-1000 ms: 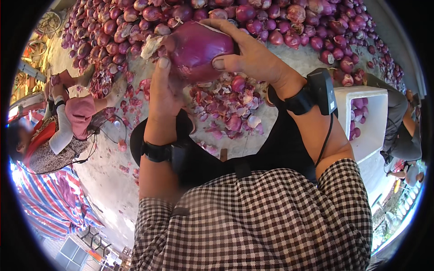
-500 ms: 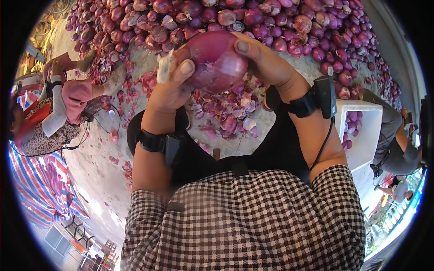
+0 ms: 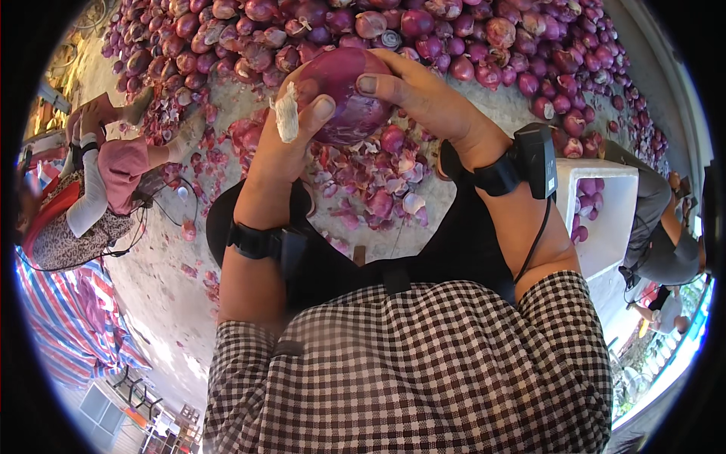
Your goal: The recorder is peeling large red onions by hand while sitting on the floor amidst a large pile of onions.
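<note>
Covering the far edge of the concrete ground (image 3: 151,303), a big heap of red onions (image 3: 423,30) spreads wide, loose purple skins (image 3: 378,189) lying just in front of it. White crate (image 3: 605,227) sits at the right, holding a few onions. Person in pink (image 3: 113,174) sits at the left edge. Both hands grip one large red onion (image 3: 344,94) above the skins: right hand (image 3: 423,94) curled over its top, left hand (image 3: 291,129) closed around its left side, a pale bandage (image 3: 286,117) on one finger.
</note>
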{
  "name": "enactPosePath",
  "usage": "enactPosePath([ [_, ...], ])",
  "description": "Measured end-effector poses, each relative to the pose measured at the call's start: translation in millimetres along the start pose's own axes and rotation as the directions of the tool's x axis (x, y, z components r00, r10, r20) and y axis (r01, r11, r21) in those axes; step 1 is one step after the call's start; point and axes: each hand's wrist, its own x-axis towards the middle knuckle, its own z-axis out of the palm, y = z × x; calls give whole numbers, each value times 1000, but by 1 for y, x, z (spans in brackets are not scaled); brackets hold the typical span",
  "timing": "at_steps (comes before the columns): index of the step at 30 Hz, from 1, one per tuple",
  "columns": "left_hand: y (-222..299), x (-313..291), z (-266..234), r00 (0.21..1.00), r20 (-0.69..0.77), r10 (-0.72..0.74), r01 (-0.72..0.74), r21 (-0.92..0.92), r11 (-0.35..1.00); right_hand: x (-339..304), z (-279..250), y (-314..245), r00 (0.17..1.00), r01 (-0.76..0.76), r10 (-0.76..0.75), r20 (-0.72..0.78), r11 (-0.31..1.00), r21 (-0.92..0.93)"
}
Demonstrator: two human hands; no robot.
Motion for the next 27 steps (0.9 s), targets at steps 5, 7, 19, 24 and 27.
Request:
enactPosePath([
  [5, 0, -3, -15, 984, 153, -92, 113, -132, 985, -4, -8, -5, 1000, -20, 20, -12, 999, 35],
  [7, 5, -6, -15, 952, 263, -157, 236, -301, 924, -5, -17, -6, 1000, 24, -23, 20, 999, -47],
  [19, 3, -6, 12, 975, 32, -220, 222, -41, 974, -8, -10, -12, 997, 35, -5, 71, 902, -429],
  [24, 4, 1, 11, 990, -117, -78, 64, -119, 991, -4, -3, 0, 964, 227, -265, 17, 791, -568],
  [27, -8, 2, 8, 982, -186, -43, 31, -65, 997, -5, 5, 0, 964, 199, -266, -8, 742, -640],
])
